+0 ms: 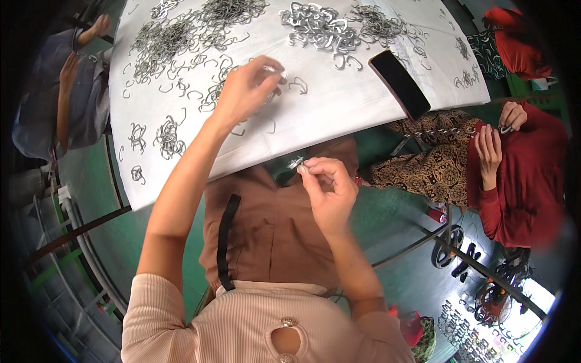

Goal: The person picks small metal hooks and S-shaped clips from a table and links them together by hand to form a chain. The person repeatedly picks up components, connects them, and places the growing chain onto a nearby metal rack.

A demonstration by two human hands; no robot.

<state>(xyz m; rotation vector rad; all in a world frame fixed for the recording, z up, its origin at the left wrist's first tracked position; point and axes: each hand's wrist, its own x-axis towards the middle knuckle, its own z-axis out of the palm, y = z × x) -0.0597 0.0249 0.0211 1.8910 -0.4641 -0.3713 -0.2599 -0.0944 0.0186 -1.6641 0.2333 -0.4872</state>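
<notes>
My left hand (248,88) reaches over the white-covered table (327,115), above scattered C-shaped metal hooks (212,97). Its fingers are curled toward the thumb and slightly blurred; a bit of metal shows at the fingertips, but what they grip is unclear. Just off the table's near edge, over my lap, my right hand (330,190) pinches a few small silvery metal hooks (295,163) between thumb and forefinger. How many it holds is hidden. One loose hook (298,85) lies right of my left hand.
Thin dark hooks (163,45) and thicker bright ones (321,27) lie in heaps at the back. Smaller piles (169,138) sit near the left edge. A black phone (399,83) rests at the right edge. Co-workers sit left and right; one in red (514,175) handles a chain (445,130).
</notes>
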